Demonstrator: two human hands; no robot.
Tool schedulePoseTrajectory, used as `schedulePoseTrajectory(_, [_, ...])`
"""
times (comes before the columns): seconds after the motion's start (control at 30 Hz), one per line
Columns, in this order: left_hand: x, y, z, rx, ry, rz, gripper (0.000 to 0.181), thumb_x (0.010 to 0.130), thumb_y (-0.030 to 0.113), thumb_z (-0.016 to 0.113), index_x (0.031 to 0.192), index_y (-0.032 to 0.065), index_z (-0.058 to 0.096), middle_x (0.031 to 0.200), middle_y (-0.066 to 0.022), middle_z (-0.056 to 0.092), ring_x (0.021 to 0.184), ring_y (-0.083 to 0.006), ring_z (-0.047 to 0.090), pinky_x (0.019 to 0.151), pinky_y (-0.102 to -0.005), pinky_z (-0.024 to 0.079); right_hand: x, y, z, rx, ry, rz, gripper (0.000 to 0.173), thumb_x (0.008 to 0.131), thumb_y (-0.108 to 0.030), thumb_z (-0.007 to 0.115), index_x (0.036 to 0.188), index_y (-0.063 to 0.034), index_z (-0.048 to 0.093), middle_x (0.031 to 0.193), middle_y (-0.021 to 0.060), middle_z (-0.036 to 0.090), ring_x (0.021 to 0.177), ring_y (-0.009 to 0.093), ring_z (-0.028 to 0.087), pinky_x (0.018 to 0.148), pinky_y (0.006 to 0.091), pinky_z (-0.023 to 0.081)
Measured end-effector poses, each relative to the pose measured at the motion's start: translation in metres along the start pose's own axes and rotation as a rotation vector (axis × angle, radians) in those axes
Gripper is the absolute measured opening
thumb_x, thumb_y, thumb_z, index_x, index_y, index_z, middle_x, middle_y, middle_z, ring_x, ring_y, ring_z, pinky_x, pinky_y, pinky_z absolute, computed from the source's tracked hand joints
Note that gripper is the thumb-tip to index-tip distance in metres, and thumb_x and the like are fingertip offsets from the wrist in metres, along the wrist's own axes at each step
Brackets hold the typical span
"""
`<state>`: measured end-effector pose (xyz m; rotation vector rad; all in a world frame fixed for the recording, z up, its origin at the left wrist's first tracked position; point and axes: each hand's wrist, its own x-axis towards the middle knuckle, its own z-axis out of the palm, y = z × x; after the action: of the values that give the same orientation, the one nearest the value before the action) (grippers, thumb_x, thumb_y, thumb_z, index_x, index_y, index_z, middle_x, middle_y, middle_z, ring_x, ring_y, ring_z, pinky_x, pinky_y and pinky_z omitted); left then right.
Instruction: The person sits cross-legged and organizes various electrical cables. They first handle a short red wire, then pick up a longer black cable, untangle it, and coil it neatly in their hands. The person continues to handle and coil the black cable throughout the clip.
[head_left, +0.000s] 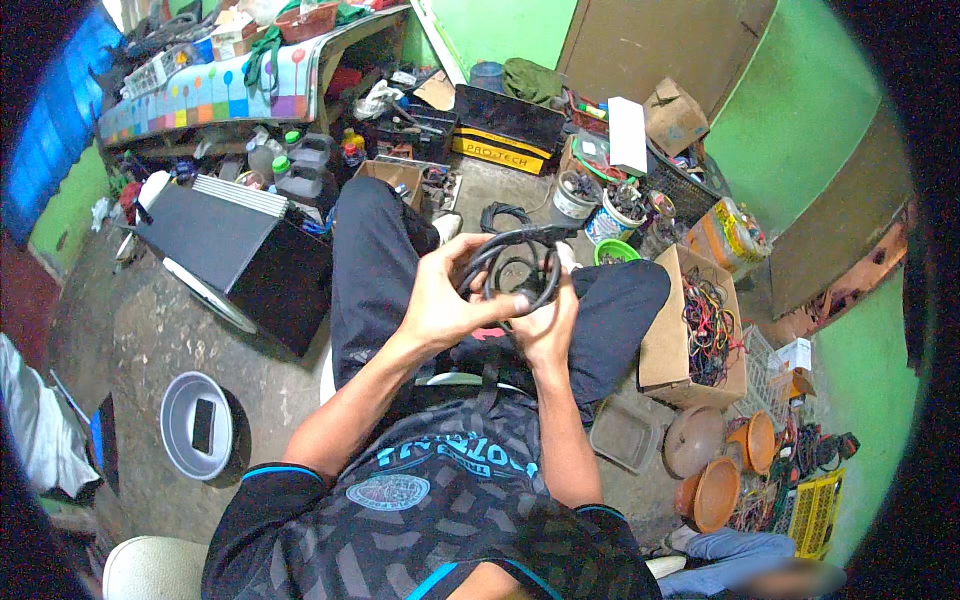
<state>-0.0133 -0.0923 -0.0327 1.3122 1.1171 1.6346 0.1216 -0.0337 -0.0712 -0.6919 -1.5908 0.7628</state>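
A coiled black cable (495, 255) is held between my two hands, above my lap. My left hand (446, 292) grips the coil from the left side, its thumb lying across the lower loops. On the right side my right hand (547, 315) closes around the loops, and its fingers are partly covered by cable. A thicker dark end of the cable (551, 234) sticks out at the top right of the coil. Just beyond the hands, more black cable loops (506, 216) show; whether they belong to the same coil I cannot tell.
Left of my legs lies a black box-shaped cabinet (232, 247); nearer is a grey basin (169, 427) with a phone (202, 425). At right stand a cardboard box (660, 330) of coloured wires (709, 330), a tray (622, 442) and clay pots (716, 495). Ahead sits a black-and-yellow toolbox (499, 150).
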Motion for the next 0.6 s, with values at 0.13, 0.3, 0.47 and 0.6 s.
schedulePoseTrajectory(0.13, [-0.003, 0.000, 0.005, 0.170, -0.047, 0.172, 0.076, 0.054, 0.011, 0.087, 0.120, -0.0015, 0.051, 0.083, 0.0025, 0.053, 0.068, -0.0031, 0.043, 0.062, -0.0178, 0.041, 0.004, 0.004, -0.014, -0.084, 0.062, 0.144, 0.044, 0.062, -0.007, 0.080, 0.099, 0.0003, 0.057, 0.087, 0.0084, 0.065, 0.078, 0.017, 0.063, 0.074, 0.0308, 0.050])
schedulePoseTrajectory(0.3, [0.004, 0.001, -0.008, 0.141, -0.043, 0.029, 0.075, 0.054, 0.012, 0.087, 0.118, -0.0039, 0.052, 0.078, 0.0033, 0.048, 0.068, -0.0025, 0.042, 0.061, -0.0171, 0.040, 0.000, -0.001, -0.012, -0.083, -0.032, 0.139, 0.049, 0.062, -0.001, 0.079, 0.106, 0.0012, 0.056, 0.083, 0.0073, 0.064, 0.078, 0.017, 0.063, 0.073, 0.0305, 0.050])
schedulePoseTrajectory(0.47, [0.006, 0.002, -0.015, 0.053, -0.112, -0.081, 0.081, 0.058, 0.015, 0.087, 0.129, 0.0015, 0.049, 0.097, 0.0018, 0.057, 0.080, -0.0049, 0.045, 0.068, -0.0179, 0.040, 0.003, 0.004, -0.018, -0.265, -0.094, 0.211, 0.050, 0.065, -0.003, 0.078, 0.110, 0.0011, 0.055, 0.088, 0.0103, 0.065, 0.080, 0.019, 0.064, 0.074, 0.0324, 0.051])
schedulePoseTrajectory(0.6, [0.005, 0.000, -0.015, -0.024, -0.020, -0.169, 0.056, 0.067, 0.008, 0.079, 0.118, 0.0006, 0.057, 0.089, 0.0018, 0.058, 0.075, -0.0061, 0.049, 0.067, -0.0195, 0.042, 0.007, 0.018, -0.026, -0.198, -0.132, 0.184, 0.046, 0.069, -0.006, 0.077, 0.109, 0.0025, 0.056, 0.090, 0.0098, 0.065, 0.082, 0.017, 0.064, 0.073, 0.0303, 0.051])
